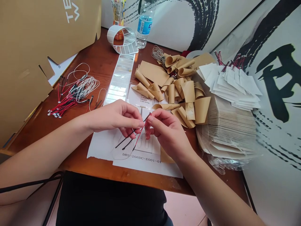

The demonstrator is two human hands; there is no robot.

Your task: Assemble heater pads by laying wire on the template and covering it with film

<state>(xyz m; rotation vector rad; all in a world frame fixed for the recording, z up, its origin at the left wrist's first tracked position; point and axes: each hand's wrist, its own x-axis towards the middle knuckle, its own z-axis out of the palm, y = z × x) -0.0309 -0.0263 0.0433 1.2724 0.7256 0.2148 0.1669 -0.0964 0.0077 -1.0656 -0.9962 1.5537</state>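
Note:
Over a printed paper sheet (101, 149), both hands meet on a small set of thin red and black wires (138, 137). My left hand (122, 117) pinches the wires between thumb and fingers, and their black ends hang down toward the sheet. The fingers of my right hand (164, 127) are closed on the upper end of the same wires; whatever sits at that end is mostly hidden. A loose pile of white, red and black cables (81, 89) lies left of my left hand. Curled brown paper pieces (188, 91) lie beyond my right hand.
A strip of labels (119, 75) runs back to its roll (123, 39) near a water bottle (144, 26). Right of my hands stands a stack of paper bags (231, 125), with filled white packets (231, 81) on top. A large cardboard box (47, 37) borders the left.

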